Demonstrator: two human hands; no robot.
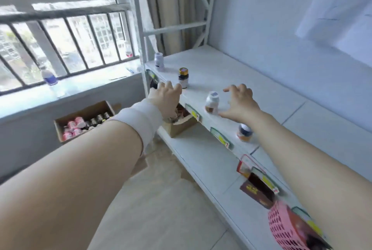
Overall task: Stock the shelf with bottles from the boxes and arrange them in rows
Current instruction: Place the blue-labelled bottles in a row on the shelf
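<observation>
A white metal shelf (pixel 231 72) carries several bottles along its front edge: a white one (pixel 159 61) at the far left, a dark one with a gold cap (pixel 183 78), a white one with a brown label (pixel 212 102), and a bottle with an orange label (pixel 244 132) half hidden by my right forearm. My right hand (pixel 239 102) hovers just right of the brown-label bottle, fingers spread and relaxed, holding nothing. My left hand (pixel 167 98) hangs at the shelf's front edge, fingers loosely curled, empty. A cardboard box (pixel 84 122) on the floor holds pink cans and dark bottles.
A second small box (pixel 181 126) sits on the lower shelf under my left hand. A brown carton (pixel 257 191) and pink basket (pixel 285 227) lie on the lower shelf at right. A water bottle (pixel 49 76) stands on the windowsill. Price tags line the shelf edge.
</observation>
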